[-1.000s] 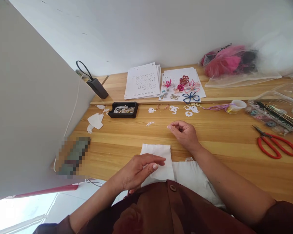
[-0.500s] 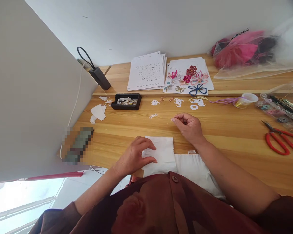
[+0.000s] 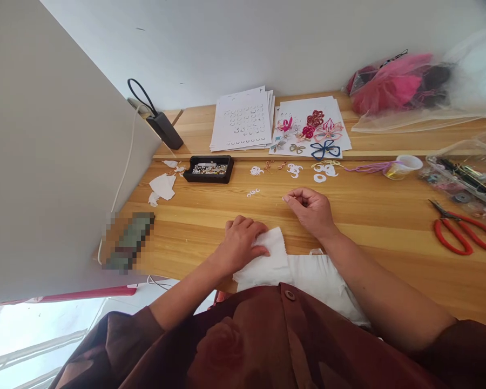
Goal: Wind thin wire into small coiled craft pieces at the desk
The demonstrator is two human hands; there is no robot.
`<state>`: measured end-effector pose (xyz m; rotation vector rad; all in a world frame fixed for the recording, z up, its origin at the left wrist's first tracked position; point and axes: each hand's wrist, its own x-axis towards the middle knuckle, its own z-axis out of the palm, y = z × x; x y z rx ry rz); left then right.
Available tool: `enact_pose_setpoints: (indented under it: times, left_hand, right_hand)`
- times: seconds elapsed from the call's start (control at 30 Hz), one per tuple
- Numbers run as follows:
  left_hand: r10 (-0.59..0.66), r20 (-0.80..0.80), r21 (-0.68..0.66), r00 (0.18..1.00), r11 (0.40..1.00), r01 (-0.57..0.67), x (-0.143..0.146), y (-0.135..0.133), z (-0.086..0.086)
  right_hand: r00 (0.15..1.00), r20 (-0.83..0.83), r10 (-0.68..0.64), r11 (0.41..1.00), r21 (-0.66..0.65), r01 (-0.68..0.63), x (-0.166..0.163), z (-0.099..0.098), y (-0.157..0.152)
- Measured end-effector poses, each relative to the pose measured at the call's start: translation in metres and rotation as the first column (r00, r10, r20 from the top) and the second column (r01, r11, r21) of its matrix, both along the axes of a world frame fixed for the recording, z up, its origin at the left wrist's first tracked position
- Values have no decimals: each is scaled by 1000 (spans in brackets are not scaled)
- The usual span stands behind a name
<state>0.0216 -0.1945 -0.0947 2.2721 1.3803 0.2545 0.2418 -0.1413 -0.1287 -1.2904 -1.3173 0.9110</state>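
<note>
A white cloth square (image 3: 269,262) lies at the near edge of the wooden table (image 3: 372,227), just in front of me. My left hand (image 3: 243,242) rests on its upper left corner with the fingers curled down and the thumb pressed against the fabric, and the cloth bunches under it. My right hand (image 3: 312,210) sits on the table just right of the cloth, with thumb and fingers pinched together. Whatever the pinch holds is too small to make out. More white fabric (image 3: 328,286) hangs off the table edge against my dark red shirt.
Red scissors (image 3: 464,235) lie at the right, beside a clear plastic box (image 3: 464,181) of tools. A black bead tray (image 3: 209,168), white paper cut-outs (image 3: 295,170), stacked punched sheets (image 3: 243,119), coloured wire flowers (image 3: 314,135) and a small cup (image 3: 405,166) lie further back. A grey panel (image 3: 52,162) stands at the left.
My left hand moved forward from the cloth's near left side onto its upper left corner and closed on it, bunching the fabric. My right hand stayed pinched in place.
</note>
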Motion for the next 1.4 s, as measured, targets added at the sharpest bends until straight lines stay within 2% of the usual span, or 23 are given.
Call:
enact_pose_setpoints:
  times: [0.1, 0.17, 0.2, 0.23, 0.3, 0.37, 0.4, 0.47, 0.6, 0.67, 0.8, 0.87, 1.0, 1.07, 1.27, 1.4]
  left_hand:
    - [28, 85, -44, 996, 999, -24, 0, 3, 5]
    - [128, 236, -122, 963, 987, -102, -5, 5, 12]
    - [202, 330, -207, 922, 969, -138, -7, 5, 16]
    - [288, 428, -322, 857, 934, -153, -9, 5, 20]
    - [485, 577, -569, 657, 816, -102, -11, 4, 26]
    - [649, 611, -726, 454, 688, -6, -9, 2, 29]
    - [703, 599, -769, 383, 639, 29, -7, 1, 29]
    - [770, 563, -819, 300, 569, 76, -2, -1, 30]
    - [843, 494, -869, 213, 474, 140, 9, -6, 35]
    - [853, 491, -870, 174, 470, 151, 14, -7, 40]
    - [836, 534, -844, 121, 519, 138, 20, -6, 48]
    - [838, 536, -843, 105, 522, 130, 21, -5, 50]
    - [879, 463, -883, 112, 448, 136, 21, -4, 49]
    - [889, 443, -895, 115, 430, 121, 23, -4, 48]
    - [865, 494, -870, 89, 491, 54, 27, -3, 44]
    - [864, 499, -867, 67, 497, 42, 27, -4, 43]
  right_hand:
    - [1000, -7, 6, 1000, -5, -6, 0, -1, 0]
    - [1000, -12, 7, 1000, -2, -7, 1, -2, 0]
    - [1000, -14, 10, 1000, -1, -10, 1, -3, 1]
    - [1000, -15, 13, 1000, -1, -13, 1, -3, 1]
    - [1000, -13, 17, 1000, -9, -17, 1, -3, 1]
    - [1000, -12, 10, 1000, -23, -11, 1, -2, 1]
    - [1000, -13, 4, 1000, -31, -4, 1, -2, 1]
    - [1000, -20, 2, 999, -38, -2, 1, -2, 0]
    - [999, -39, 17, 999, -39, -19, 0, -2, 0]
    - [999, -45, 19, 999, -48, -21, 0, -2, 0]
    - [997, -68, 22, 998, -56, -26, 1, -1, 0]
    - [996, -83, 33, 997, -69, -38, 1, 0, 0]
    - [997, -72, 39, 996, -79, -45, 0, 2, -1]
    - [998, -57, 27, 997, -68, -31, 0, 3, -2]
    - [997, -64, 38, 998, -44, -41, 0, 4, -1]
    - [997, -63, 37, 998, -44, -40, 1, 4, -1]
